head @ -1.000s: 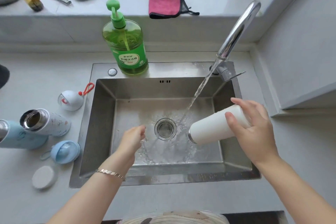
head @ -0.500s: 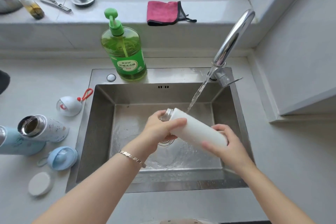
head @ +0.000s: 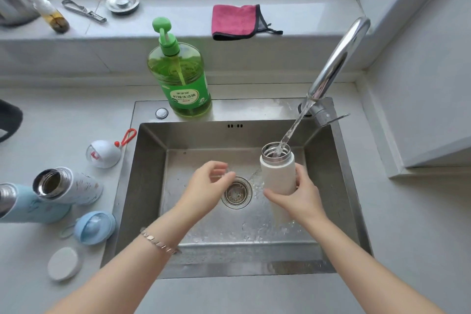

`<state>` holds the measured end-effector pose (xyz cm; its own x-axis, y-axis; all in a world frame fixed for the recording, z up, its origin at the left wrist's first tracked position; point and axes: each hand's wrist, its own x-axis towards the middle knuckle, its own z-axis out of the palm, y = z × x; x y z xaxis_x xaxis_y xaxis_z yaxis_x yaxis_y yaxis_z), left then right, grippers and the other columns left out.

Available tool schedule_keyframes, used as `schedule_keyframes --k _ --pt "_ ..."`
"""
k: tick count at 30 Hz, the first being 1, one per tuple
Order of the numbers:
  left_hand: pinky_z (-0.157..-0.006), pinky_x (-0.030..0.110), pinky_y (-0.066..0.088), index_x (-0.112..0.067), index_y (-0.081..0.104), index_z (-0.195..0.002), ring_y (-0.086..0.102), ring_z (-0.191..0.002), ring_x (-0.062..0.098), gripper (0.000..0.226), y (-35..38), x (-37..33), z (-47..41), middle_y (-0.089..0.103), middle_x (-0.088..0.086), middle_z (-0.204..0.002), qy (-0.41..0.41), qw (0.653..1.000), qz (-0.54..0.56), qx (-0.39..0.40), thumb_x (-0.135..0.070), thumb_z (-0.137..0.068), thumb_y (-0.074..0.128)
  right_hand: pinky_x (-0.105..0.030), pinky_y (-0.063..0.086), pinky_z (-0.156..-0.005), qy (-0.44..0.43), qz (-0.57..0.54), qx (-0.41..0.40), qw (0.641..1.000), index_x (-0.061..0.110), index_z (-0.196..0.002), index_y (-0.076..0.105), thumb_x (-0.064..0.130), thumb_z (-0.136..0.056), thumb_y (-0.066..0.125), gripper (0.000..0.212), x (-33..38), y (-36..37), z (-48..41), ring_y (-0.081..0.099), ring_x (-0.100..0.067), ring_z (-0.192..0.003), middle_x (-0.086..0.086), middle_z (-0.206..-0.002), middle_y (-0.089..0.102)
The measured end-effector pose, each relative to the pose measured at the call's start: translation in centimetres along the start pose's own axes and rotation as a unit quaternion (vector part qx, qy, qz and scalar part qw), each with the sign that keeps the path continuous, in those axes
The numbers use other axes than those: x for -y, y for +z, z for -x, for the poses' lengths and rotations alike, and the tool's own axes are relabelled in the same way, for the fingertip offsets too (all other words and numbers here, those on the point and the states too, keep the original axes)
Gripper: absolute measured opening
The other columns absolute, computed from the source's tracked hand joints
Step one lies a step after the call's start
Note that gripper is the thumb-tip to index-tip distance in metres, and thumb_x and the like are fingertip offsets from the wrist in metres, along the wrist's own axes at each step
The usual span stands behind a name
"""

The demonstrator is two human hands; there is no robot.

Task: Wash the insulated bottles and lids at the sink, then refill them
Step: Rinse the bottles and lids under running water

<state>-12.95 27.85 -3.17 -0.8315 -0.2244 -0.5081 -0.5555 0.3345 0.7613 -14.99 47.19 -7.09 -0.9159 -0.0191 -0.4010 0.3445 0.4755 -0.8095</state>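
Under the tap (head: 336, 58), the white bottle (head: 277, 176) stands mouth-up over the sink (head: 150, 186), catching the stream. The right hand (head: 299, 201) has its grip wrapped round the bottle's lower body. The left hand (head: 206, 188) hovers just left of that grip, fingers loosely curled on nothing. Well left of both, on the surface (head: 51, 122), a speckled bottle (head: 74, 186) and a blue bottle (head: 28, 204) sit open near a blue lid (head: 94, 227), a red-looped lid (head: 103, 153) and a flat white lid (head: 63, 264). By my reading, one bottle is mid-rinse; the others, the lids and the refilling remain.
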Motion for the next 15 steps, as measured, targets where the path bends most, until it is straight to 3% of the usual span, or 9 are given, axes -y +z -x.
schedule_keyframes --k 2,5,8,12,15 --pt "-0.078 0.024 0.045 -0.014 0.060 -0.108 0.060 -0.096 0.014 0.019 -1.2 1.8 0.5 0.065 0.005 -0.107 -0.037 0.999 0.014 -0.021 -0.018 -0.090 0.059 -0.024 0.046 -0.071 -0.004 0.001 0.007 1.000 0.029 -0.115 0.049 0.026 -0.059 0.085 0.066 0.2 0.4 0.1 0.060 -0.012 -0.091 0.009 -0.098 0.062" --pt "-0.086 0.031 0.048 -0.013 0.062 -0.103 0.063 -0.097 0.018 0.014 -2.1 3.9 1.0 0.067 0.004 -0.098 -0.083 0.995 0.039 -0.034 -0.014 -0.090 0.058 -0.022 0.046 -0.071 -0.023 0.007 0.007 1.000 0.029 -0.110 0.052 0.026 -0.058 0.086 0.062 1.1 0.5 -0.3 0.058 -0.008 -0.089 0.011 -0.097 0.061" --pt "-0.083 0.034 0.049 -0.011 0.064 -0.102 0.065 -0.091 0.017 0.014 -2.4 5.2 1.6 0.067 0.001 -0.089 -0.115 0.989 0.083 -0.043 -0.011 -0.089 0.059 -0.016 0.042 -0.064 -0.034 -0.005 -0.047 0.998 0.028 -0.104 0.053 0.021 -0.059 0.085 0.056 1.2 -0.4 -0.6 0.058 -0.009 -0.087 0.012 -0.095 0.061" --pt "-0.084 0.036 0.049 -0.020 0.062 -0.088 0.065 -0.091 0.017 0.011 -2.6 5.8 2.3 0.068 0.005 -0.094 -0.126 0.984 0.113 -0.051 -0.010 -0.089 0.058 -0.014 0.041 -0.063 -0.022 0.024 -0.033 0.999 0.026 -0.101 0.056 0.021 -0.057 0.086 0.054 0.4 -0.4 -0.2 0.059 -0.011 -0.087 0.009 -0.095 0.064" --pt "-0.084 0.036 0.049 -0.021 0.061 -0.088 0.065 -0.091 0.016 0.012 -2.9 5.6 2.6 0.067 0.005 -0.096 -0.121 0.984 0.122 -0.053 -0.010 -0.090 0.056 -0.017 0.041 -0.061 -0.022 0.005 -0.073 0.997 0.025 -0.100 0.056 0.023 -0.058 0.085 0.051 0.9 -0.6 -0.4 0.059 -0.011 -0.085 0.009 -0.092 0.063"
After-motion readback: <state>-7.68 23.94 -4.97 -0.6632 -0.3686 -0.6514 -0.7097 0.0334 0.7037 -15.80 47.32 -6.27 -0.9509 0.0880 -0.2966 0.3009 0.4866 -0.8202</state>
